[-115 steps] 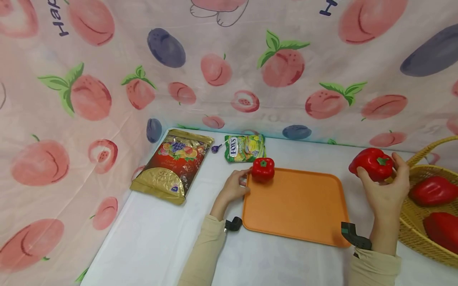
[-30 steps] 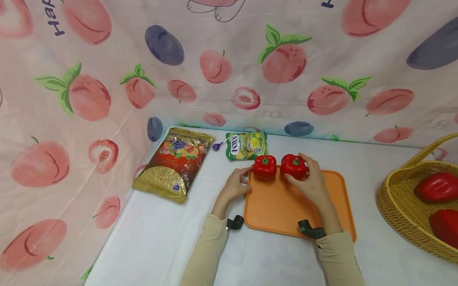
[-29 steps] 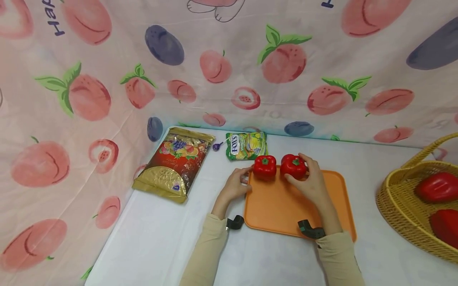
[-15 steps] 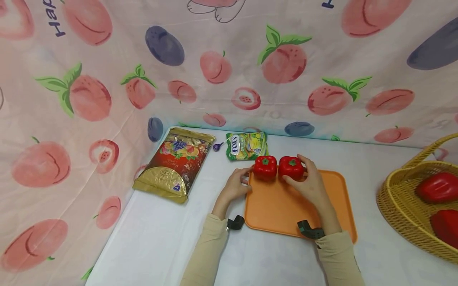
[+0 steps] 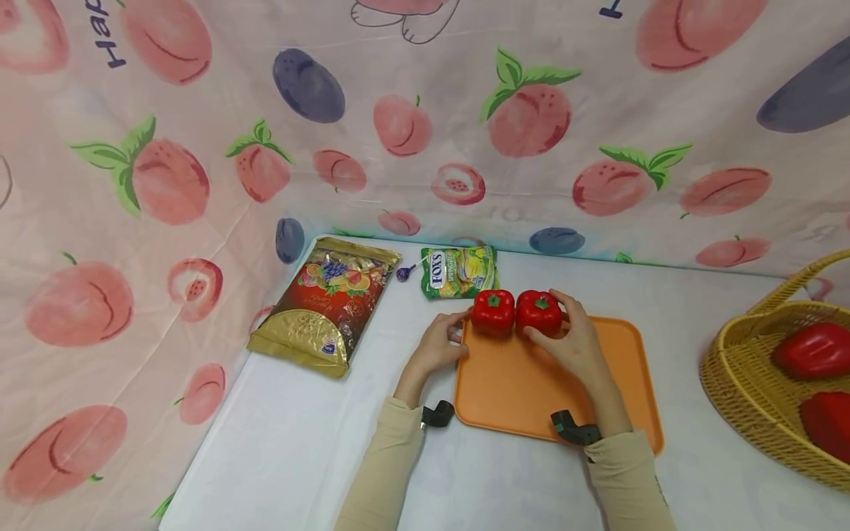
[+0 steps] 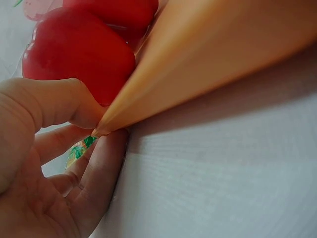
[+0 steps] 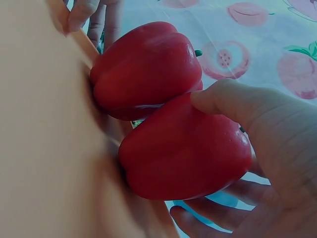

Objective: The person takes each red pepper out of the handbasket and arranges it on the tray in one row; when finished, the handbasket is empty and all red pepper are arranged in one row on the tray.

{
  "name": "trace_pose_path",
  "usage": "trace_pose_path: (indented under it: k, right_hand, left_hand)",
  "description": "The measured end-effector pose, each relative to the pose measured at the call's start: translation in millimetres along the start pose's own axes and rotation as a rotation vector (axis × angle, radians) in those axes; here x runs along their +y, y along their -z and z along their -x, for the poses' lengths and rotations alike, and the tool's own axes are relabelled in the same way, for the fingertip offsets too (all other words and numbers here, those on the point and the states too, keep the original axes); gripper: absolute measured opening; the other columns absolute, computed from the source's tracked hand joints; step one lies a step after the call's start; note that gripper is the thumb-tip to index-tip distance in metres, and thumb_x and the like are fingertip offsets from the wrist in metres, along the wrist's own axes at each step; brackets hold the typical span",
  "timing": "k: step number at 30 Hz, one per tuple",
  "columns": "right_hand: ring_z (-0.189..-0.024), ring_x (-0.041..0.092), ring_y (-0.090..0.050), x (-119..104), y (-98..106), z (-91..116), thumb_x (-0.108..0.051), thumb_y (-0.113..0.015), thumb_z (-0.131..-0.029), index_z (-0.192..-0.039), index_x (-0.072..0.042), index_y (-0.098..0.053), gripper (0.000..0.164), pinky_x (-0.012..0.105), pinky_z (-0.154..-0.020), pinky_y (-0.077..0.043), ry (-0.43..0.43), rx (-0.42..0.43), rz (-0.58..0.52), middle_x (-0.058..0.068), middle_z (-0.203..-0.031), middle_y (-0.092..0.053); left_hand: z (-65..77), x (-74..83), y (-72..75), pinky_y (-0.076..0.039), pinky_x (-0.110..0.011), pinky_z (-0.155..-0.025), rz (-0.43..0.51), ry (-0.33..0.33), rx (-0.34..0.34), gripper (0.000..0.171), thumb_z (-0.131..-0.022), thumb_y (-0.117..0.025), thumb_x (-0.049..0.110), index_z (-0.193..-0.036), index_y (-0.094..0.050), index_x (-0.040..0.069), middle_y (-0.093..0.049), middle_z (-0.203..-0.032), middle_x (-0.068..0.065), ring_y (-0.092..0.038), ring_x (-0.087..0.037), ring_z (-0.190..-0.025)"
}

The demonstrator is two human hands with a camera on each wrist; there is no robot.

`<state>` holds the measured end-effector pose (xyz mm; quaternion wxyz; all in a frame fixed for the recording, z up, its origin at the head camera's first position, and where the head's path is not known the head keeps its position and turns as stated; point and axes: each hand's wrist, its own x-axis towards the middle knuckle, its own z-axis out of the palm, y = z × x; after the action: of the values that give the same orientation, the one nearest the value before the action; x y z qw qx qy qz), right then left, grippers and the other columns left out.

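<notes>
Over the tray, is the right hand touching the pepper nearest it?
Touching. The right wrist view shows it: the right hand has its thumb tip resting on the side of the nearest pepper, with no gap.

Far-left corner of orange tray (image 5: 494, 383) is occupied by left pepper (image 5: 493, 314) and right pepper (image 5: 536, 313); outer flanks are blocked by left fingers (image 6: 104, 166) and right fingers (image 7: 218, 212). Rear approach is narrowed by candy bag (image 5: 460, 273). Tray's near-left is left passable; right side is crossed by right forearm (image 5: 612, 405). Counter (image 5: 680, 354) is left open up to basket (image 5: 720, 376).
</notes>
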<state>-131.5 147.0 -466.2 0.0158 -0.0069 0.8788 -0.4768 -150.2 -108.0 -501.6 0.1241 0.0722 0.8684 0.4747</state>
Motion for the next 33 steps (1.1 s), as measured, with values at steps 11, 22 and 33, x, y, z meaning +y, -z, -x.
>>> trace_pose_path:
  k: [11, 22, 33]
  right_hand:
    - [-0.13, 0.043, -0.039, 0, -1, 0, -0.027, -0.079, -0.083, -0.152, -0.009, -0.03, 0.086, 0.058, -0.097, -0.046, 0.016, 0.01, 0.013, 0.022, -0.147, -0.036]
    - [-0.129, 0.043, -0.043, 1, 3, 2, -0.033, -0.077, -0.084, -0.153, -0.01, -0.029, 0.087, 0.058, -0.094, -0.048, 0.055, 0.004, -0.013, 0.022, -0.149, -0.036]
    - [-0.13, 0.044, -0.043, 2, 11, 3, -0.038, -0.073, -0.088, -0.151, -0.008, -0.033, 0.081, 0.06, -0.098, -0.044, 0.067, 0.03, -0.025, 0.021, -0.149, -0.038]
  left_hand:
    - [0.0, -0.4, 0.8, -0.052, -0.025, -0.075, 0.006, -0.015, 0.003, 0.066, -0.078, -0.072, -0.001, -0.141, -0.055, 0.011, -0.055, -0.121, -0.011, -0.058, -0.016, -0.088]
    - [1.2, -0.8, 1.4, -0.053, -0.025, -0.076, 0.017, -0.016, -0.004, 0.067, -0.079, -0.071, -0.002, -0.142, -0.053, 0.009, -0.054, -0.122, -0.011, -0.06, -0.016, -0.091]
    - [1.6, 0.3, 0.6, -0.053, -0.025, -0.075, 0.017, -0.014, -0.001, 0.067, -0.078, -0.072, -0.002, -0.141, -0.053, 0.009, -0.055, -0.121, -0.011, -0.061, -0.017, -0.091]
